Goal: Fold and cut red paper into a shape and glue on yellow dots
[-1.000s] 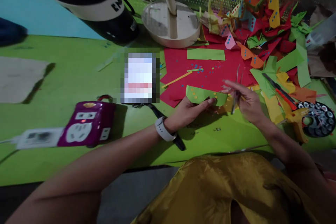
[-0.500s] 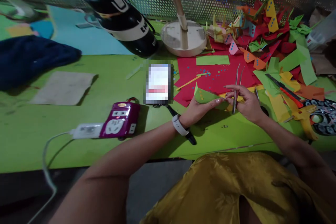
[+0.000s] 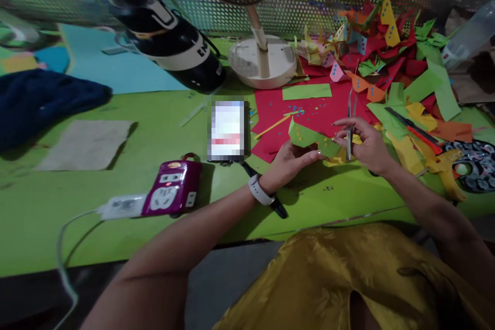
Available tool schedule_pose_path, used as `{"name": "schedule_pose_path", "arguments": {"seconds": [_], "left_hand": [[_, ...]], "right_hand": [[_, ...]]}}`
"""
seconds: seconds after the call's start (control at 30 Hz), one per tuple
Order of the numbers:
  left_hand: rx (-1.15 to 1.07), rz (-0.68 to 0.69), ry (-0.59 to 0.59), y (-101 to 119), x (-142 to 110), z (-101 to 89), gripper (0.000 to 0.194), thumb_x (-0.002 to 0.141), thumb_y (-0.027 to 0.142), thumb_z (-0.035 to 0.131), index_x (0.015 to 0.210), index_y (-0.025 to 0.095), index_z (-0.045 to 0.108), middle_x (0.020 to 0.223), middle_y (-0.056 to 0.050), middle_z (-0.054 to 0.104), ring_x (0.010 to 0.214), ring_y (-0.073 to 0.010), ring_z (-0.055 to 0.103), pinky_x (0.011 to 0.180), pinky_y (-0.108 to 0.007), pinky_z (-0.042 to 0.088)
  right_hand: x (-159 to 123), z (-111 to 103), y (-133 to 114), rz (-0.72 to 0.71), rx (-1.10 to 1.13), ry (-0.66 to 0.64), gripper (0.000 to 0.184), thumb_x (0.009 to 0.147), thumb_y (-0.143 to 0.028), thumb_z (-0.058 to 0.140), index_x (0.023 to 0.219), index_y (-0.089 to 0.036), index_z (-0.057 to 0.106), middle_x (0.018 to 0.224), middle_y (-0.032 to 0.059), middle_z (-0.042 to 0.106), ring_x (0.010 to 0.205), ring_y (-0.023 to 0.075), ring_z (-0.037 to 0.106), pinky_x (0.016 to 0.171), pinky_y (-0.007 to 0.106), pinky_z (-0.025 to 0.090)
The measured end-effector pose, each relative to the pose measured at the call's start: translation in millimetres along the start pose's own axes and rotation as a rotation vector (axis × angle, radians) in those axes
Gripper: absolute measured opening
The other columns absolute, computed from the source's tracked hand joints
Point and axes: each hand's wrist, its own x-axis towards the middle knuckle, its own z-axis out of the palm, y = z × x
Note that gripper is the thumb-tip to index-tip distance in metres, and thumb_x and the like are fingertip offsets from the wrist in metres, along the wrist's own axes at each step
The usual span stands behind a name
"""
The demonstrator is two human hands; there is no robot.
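My left hand (image 3: 291, 165) grips a folded green paper piece (image 3: 303, 134) with small yellow dots on it, thumb along its near edge. To the right, my right hand (image 3: 365, 144) holds metal tweezers (image 3: 350, 131) upright between its fingers, tips pointing away from me. Its fingertips are close to the paper's right end; whether they touch it I cannot tell. Under and beyond the hands lies a red paper sheet (image 3: 266, 113), scattered with tiny blue dots. A thin yellow strip (image 3: 273, 126) and a green paper rectangle (image 3: 307, 92) rest on that sheet.
Behind stand a fan (image 3: 266, 75) and a dark bottle (image 3: 174, 51). Folded coloured papers (image 3: 390, 36) pile up at the back right, with a cutter knife (image 3: 419, 134) nearer. Left are a phone (image 3: 228, 129), a purple socket block (image 3: 174, 185) and a brown paper (image 3: 87, 144).
The green paper has opened out, so dots on its right part now show. My right fingers have drawn slightly away from my left thumb. The camera view has shifted a little.
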Motion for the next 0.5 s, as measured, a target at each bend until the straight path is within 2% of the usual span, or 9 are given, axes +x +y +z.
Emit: {"name": "schedule_pose_path", "arguments": {"seconds": [0.1, 0.23, 0.33, 0.4, 0.5], "left_hand": [[0.010, -0.096, -0.014, -2, -2, 0.2, 0.038, 0.076, 0.052, 0.074, 0.085, 0.015, 0.071, 0.083, -0.010, 0.077, 0.073, -0.0192, 0.072, 0.069, -0.029, 0.057], [-0.041, -0.122, -0.048, -4, -3, 0.2, 0.033, 0.078, 0.048, 0.074, 0.084, 0.016, 0.073, 0.082, -0.008, 0.078, 0.073, -0.0178, 0.072, 0.069, -0.027, 0.058], [-0.127, -0.154, -0.033, -4, -4, -0.2, 0.031, 0.077, 0.045, 0.077, 0.087, 0.016, 0.073, 0.083, -0.008, 0.078, 0.072, -0.0187, 0.073, 0.065, -0.027, 0.060], [-0.156, -0.176, -0.018, -3, -5, -0.4, 0.031, 0.077, 0.045, 0.077, 0.086, 0.016, 0.073, 0.081, -0.008, 0.078, 0.071, -0.0195, 0.073, 0.063, -0.028, 0.061], [-0.134, -0.173, -0.013, -1, -5, -0.7, 0.032, 0.078, 0.046, 0.077, 0.080, 0.014, 0.074, 0.078, -0.008, 0.077, 0.067, -0.0183, 0.072, 0.066, -0.029, 0.062]], "right_hand": [[2, -4, -2, 0.010, -0.011, -0.018, 0.028, 0.079, -0.030, 0.073, 0.107, -0.028, 0.068, 0.084, -0.0014, 0.071, 0.083, 0.0164, 0.069, 0.082, 0.034, 0.056], [2, -3, -1, 0.023, -0.045, -0.036, 0.028, 0.080, -0.026, 0.070, 0.108, -0.026, 0.068, 0.083, -0.0012, 0.071, 0.081, 0.0160, 0.069, 0.081, 0.034, 0.056], [5, -9, 2, -0.033, -0.138, 0.012, 0.029, 0.083, -0.025, 0.068, 0.111, -0.025, 0.068, 0.088, 0.0007, 0.072, 0.086, 0.0172, 0.069, 0.085, 0.036, 0.055], [10, -17, 4, -0.079, -0.319, 0.016, 0.029, 0.086, -0.021, 0.063, 0.114, -0.024, 0.068, 0.095, 0.0039, 0.074, 0.092, 0.0193, 0.069, 0.087, 0.037, 0.054], [18, -30, 9, -0.066, -0.702, -0.083, 0.036, 0.086, -0.006, 0.057, 0.113, -0.023, 0.072, 0.101, 0.0069, 0.076, 0.097, 0.0231, 0.067, 0.090, 0.040, 0.052]]}}
